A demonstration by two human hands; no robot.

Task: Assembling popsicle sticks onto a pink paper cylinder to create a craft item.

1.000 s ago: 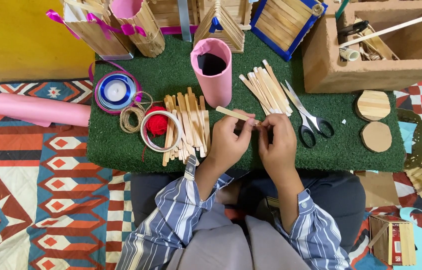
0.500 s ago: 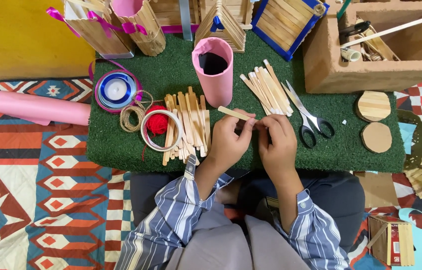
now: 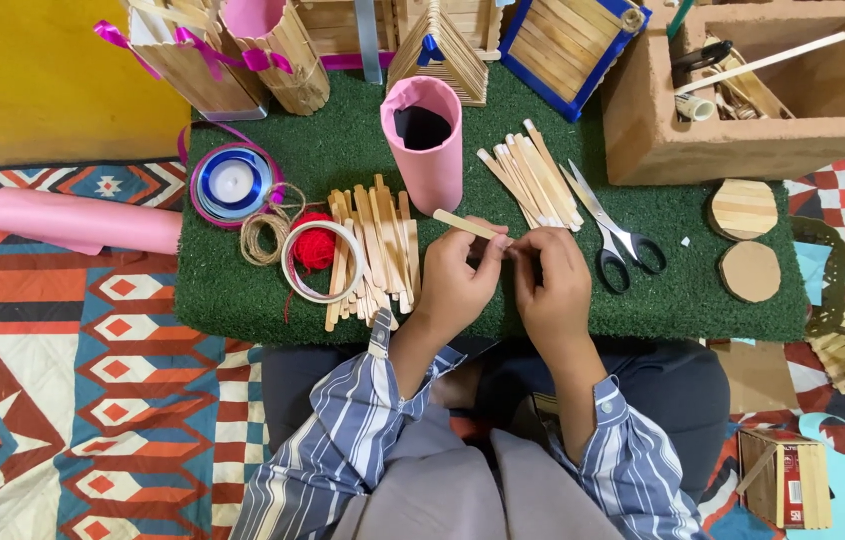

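1. Fingers (image 3: 496, 246) of the left hand (image 3: 455, 285) pinch one flat wooden stick (image 3: 464, 224) at its near end; the stick angles up and left, clear of the surface.
2. Right hand (image 3: 555, 290) sits just beside the left, fingertips curled in and meeting the same stick end; whether they grip it, cannot tell.
3. Green turf surface (image 3: 343, 150) carries two loose piles of sticks: one left of the hands (image 3: 375, 250), one above them (image 3: 533, 185). Sticks per pile too many to count.
4. One pair of scissors (image 3: 615, 235), lying just right of the upper pile.
5. One pink tube (image 3: 428, 140), upright, between the two piles.
6. One red yarn ball (image 3: 315, 250) inside one tape ring (image 3: 293, 270).
7. Two round discs (image 3: 743, 210), well apart from the hands at right.
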